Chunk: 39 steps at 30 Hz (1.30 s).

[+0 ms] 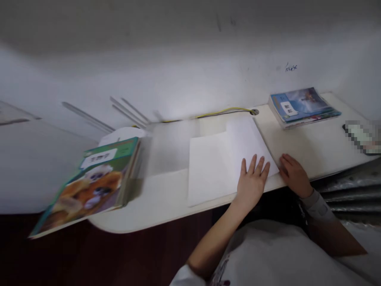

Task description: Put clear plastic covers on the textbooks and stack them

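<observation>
Blank white paper (245, 135) lies on the narrow white desk (160, 208), beside a creamier blank sheet (210, 167); I cannot tell whether they are joined or folded. My left hand (253, 178) rests flat on the paper's lower right part, fingers spread and holding nothing. Beside the paper's lower right corner, my right hand (294, 174) lies on the desk near its front edge. Its fingers are loosely bent, with the thumb close to the corner and a gap between thumb and forefinger. No held object shows in it.
On the left, a stack of books (101, 182) with a green picture cover overhangs the desk edge. Blue-covered books (300, 105) lie at the back right, with a blurred-out phone-like object (361, 139) beyond. A yellow cable (220, 112) runs along the wall to a desk hole (254, 112).
</observation>
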Tool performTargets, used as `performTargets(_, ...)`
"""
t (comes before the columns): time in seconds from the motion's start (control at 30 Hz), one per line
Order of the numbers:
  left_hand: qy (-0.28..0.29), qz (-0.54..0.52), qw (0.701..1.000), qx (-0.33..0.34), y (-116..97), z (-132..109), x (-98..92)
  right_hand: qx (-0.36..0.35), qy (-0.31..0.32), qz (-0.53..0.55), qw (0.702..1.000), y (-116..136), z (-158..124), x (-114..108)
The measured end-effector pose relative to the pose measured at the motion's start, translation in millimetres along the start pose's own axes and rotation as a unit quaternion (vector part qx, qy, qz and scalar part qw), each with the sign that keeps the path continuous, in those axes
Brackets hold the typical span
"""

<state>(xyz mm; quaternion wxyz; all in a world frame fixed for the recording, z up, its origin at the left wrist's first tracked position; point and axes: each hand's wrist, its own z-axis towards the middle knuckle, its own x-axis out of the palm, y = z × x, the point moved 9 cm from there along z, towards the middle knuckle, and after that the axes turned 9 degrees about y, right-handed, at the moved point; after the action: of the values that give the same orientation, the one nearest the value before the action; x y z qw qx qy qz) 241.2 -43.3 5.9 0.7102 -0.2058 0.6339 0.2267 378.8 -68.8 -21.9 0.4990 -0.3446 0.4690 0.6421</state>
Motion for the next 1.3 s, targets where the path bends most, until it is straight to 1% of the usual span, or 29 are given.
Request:
performTargets(0.07,0.018,0.029,0.999,0.013,-7,6,7.1,0.004,0.004,0.003,1.0,1,1,1)
performTargets(0.17,0.033,0.041,0.999,0.012,-9,8,12.7,0.008,0.005,0.014,1.0,2,2,0)
performTargets(0.37,0.044,0.04,0.998,0.01,-9,11,13.3,0.025,0.011,0.04,0.999,-1,4,1)
performTargets(0.53,0.053,0.034,0.998,0.01,-18,23,15.6,0.028,-0.004,0.064,0.998,-6,3,-1)
performTargets(0.7,0.058,0.033,0.998,0.012,-23,32,18.7,0.027,-0.003,0.083,0.996,-8,2,-2)
performTargets(0.8,0.052,0.037,0.998,0.019,-21,28,15.7,0.039,-0.007,0.084,0.996,-8,3,-4)
performTargets(0.97,0.056,0.044,0.997,0.019,-6,10,6.4,0.058,-0.003,0.058,0.997,-3,6,-5)
performTargets(1.07,0.054,0.038,0.998,0.014,0,4,2.5,0.068,-0.003,0.045,0.997,-1,8,-5)
performTargets(1.17,0.053,0.03,0.998,0.012,-1,5,2.2,0.069,-0.004,0.049,0.996,-1,9,-5)
performTargets(1.3,0.056,0.019,0.998,0.002,-6,14,4.9,0.066,-0.002,0.067,0.996,-2,10,-5)
